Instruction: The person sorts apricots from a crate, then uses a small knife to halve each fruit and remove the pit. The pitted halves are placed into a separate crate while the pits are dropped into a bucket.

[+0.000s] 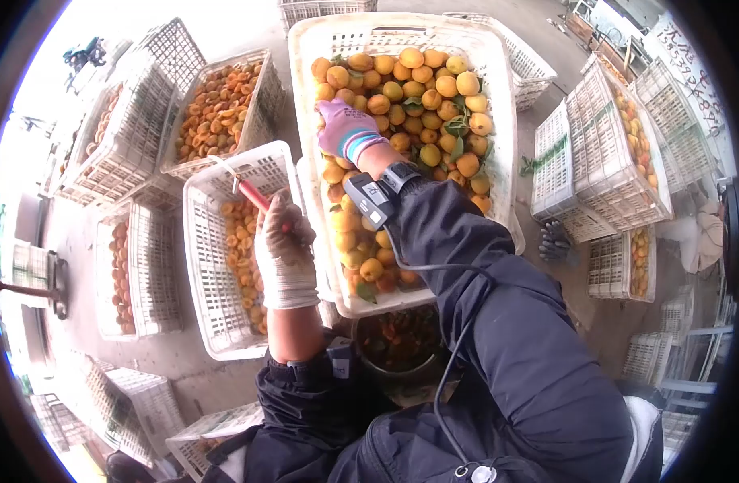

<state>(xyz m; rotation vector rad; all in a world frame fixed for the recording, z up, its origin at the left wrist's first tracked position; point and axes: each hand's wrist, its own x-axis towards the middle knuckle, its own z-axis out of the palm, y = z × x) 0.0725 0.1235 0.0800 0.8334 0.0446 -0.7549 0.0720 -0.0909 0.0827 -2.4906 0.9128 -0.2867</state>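
Observation:
My right hand (349,133), in a pink-purple knit glove, reaches into the large white crate (299,52) of whole apricots (434,101). Its fingers curl down around an apricot at the crate's left side, with the fingertips partly hidden. My left hand (282,241) wears a white glove and is closed round a red-handled tool (253,195). The tool's thin metal end points up and left, over a lower white crate (194,241) holding orange apricot pieces (242,262). Green leaves lie among the whole fruit.
A metal bucket (357,334) with dark contents stands below the large crate, near my knees. More fruit crates stand at left (172,149) and right (582,153). A dark glove (556,241) lies by the right stack. A cable (442,394) hangs from my right wrist device.

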